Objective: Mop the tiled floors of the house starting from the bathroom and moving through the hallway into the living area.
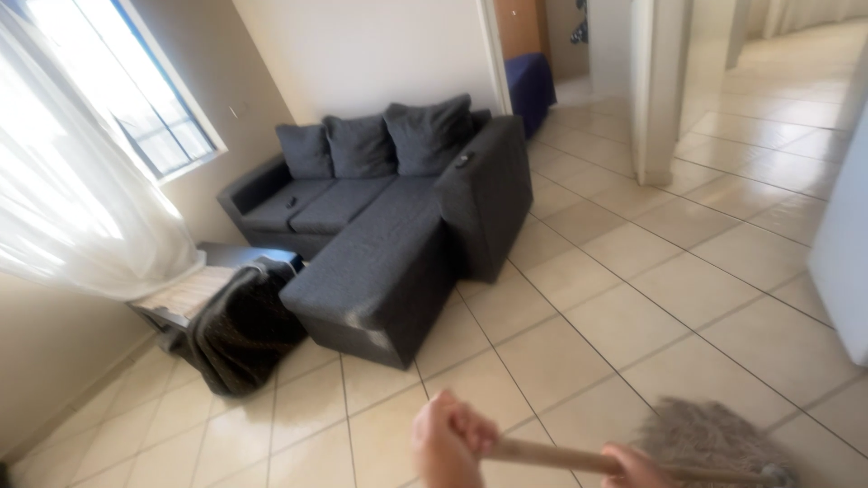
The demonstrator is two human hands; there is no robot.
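Left hand: the left hand (449,443) sits at the bottom edge of the view, fingers curled fully round the pale wooden mop handle (551,458) in a closed fist.
Right hand: the right hand (637,468) is cut off by the bottom edge; it lies on the same handle, nearer the head, but how far its fingers close cannot be told.
Mop: the handle runs nearly level from left to right; its shaggy grey string mop head (701,438) rests on the cream tiled floor (633,298) at the lower right.
Edges: a dark grey fabric corner sofa (389,226) stands ahead, its chaise corner near the left hand; a white wall edge (658,90) and a white panel (845,244) bound the right side.
Open room: bare tiles stretch between sofa and white panel, running on into the corridor beyond.
Beside the sofa: a low table (185,294) with a dark cloth (244,330) draped over it, under a white sheer curtain (72,199).
Small items: a small black object (464,160) lies on the sofa arm; a blue box-shaped thing (529,86) stands in the doorway.
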